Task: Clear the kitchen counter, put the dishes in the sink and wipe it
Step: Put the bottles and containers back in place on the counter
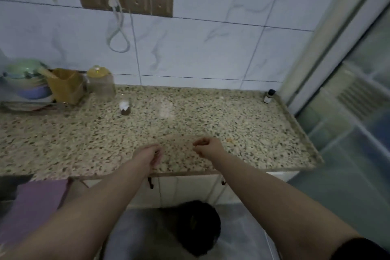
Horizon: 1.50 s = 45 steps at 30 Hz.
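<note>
Head view: speckled granite bench (211,116), glossy, raised lip at right edge. Left hand (150,154) and right hand (207,146) hovered over front edge, fingers curled in, each grip closed on nothing visible. Small brown jar (125,107) with white cap stood mid-bench; dark-capped vial (269,96) in back right corner. Stacked bowls (25,82), amber square holder (66,85), clear lidded jar (101,82) back left. Purple cloth (35,205) hung low left.

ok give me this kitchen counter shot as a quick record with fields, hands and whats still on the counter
left hand: over the counter's front edge, fingers curled, holding nothing visible
right hand: over the counter, fingers curled; blurred, contents unclear
counter: speckled stone
back left: stacked bowls, yellow holder, lidded jar
middle: small white-capped bottle
back right corner: small dark-capped bottle
front left: purple cloth
</note>
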Each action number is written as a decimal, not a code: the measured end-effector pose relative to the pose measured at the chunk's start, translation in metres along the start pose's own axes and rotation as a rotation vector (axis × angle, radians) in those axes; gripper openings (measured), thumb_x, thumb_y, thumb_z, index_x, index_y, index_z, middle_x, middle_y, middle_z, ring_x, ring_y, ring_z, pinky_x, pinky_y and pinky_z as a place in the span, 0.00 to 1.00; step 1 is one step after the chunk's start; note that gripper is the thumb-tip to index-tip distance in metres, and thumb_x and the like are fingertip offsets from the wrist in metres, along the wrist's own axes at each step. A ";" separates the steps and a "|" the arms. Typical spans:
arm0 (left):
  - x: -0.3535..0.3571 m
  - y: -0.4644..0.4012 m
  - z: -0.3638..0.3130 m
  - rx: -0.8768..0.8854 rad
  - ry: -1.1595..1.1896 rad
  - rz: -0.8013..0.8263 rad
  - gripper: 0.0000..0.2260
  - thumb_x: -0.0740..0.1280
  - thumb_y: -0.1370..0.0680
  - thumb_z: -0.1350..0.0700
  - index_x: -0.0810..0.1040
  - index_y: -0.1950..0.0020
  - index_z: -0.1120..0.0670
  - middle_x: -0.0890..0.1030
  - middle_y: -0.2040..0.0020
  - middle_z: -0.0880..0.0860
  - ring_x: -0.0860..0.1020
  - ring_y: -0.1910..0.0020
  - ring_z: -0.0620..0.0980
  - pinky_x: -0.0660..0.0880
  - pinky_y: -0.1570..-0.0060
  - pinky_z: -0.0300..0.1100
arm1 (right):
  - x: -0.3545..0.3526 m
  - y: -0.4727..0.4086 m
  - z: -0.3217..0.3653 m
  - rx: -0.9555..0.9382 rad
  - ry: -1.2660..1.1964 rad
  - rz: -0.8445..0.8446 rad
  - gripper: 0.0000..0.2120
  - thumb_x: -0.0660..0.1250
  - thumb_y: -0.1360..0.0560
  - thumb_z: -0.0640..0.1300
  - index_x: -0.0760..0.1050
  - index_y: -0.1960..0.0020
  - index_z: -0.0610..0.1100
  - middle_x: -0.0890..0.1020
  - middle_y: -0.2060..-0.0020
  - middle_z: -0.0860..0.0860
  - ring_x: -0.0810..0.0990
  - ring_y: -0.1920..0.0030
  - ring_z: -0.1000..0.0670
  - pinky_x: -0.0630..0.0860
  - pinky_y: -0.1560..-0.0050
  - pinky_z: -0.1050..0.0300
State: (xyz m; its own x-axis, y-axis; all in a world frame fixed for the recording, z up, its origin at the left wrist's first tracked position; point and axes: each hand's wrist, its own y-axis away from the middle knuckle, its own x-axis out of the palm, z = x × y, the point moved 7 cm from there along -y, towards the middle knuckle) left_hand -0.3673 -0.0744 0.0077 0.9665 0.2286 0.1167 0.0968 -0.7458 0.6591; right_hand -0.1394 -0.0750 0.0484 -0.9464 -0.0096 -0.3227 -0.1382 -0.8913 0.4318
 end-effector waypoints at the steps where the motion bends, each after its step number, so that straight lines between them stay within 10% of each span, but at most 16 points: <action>1: 0.023 0.004 -0.001 0.021 -0.006 0.019 0.08 0.64 0.21 0.64 0.76 0.59 0.60 0.76 0.77 0.53 0.73 0.80 0.46 0.67 0.77 0.34 | -0.021 0.001 -0.009 0.013 -0.018 -0.025 0.08 0.73 0.27 0.35 0.79 0.62 0.45 0.79 0.67 0.48 0.77 0.66 0.51 0.77 0.61 0.57; 15: 0.208 0.008 0.011 -0.031 -0.038 0.344 0.04 0.64 0.21 0.65 0.75 0.56 0.60 0.77 0.62 0.56 0.75 0.65 0.47 0.75 0.73 0.33 | -0.141 0.004 -0.056 0.175 -0.316 -0.306 0.06 0.73 0.25 0.38 0.80 0.61 0.41 0.79 0.70 0.45 0.74 0.75 0.52 0.70 0.74 0.61; 27: 0.259 -0.012 -0.008 -0.090 0.077 0.381 0.04 0.67 0.23 0.68 0.78 0.55 0.61 0.80 0.51 0.57 0.79 0.53 0.49 0.76 0.49 0.39 | -0.233 -0.011 -0.037 0.329 -0.540 -0.664 0.16 0.52 0.16 0.39 0.78 0.52 0.40 0.81 0.64 0.46 0.78 0.68 0.49 0.72 0.69 0.60; 41: 0.381 -0.055 -0.031 0.031 -0.223 0.404 0.03 0.69 0.23 0.63 0.80 0.50 0.60 0.80 0.61 0.57 0.76 0.66 0.49 0.74 0.71 0.36 | -0.332 -0.117 -0.042 0.229 -0.481 -0.557 0.06 0.70 0.25 0.32 0.80 0.56 0.41 0.81 0.65 0.46 0.75 0.71 0.51 0.71 0.69 0.58; 45: 0.451 -0.083 -0.034 0.054 -0.247 0.273 0.07 0.65 0.20 0.59 0.81 0.51 0.61 0.83 0.59 0.57 0.80 0.64 0.51 0.78 0.62 0.42 | -0.380 -0.169 -0.052 0.209 -0.429 -0.486 0.02 0.69 0.23 0.34 0.79 0.52 0.40 0.81 0.60 0.48 0.79 0.66 0.50 0.72 0.67 0.58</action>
State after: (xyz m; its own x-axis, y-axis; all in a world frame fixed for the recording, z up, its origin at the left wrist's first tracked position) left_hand 0.0528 0.1123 0.0309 0.9861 -0.1362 0.0952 -0.1661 -0.7920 0.5875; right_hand 0.2585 0.0560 0.0536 -0.7889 0.5884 -0.1773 -0.5893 -0.6425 0.4897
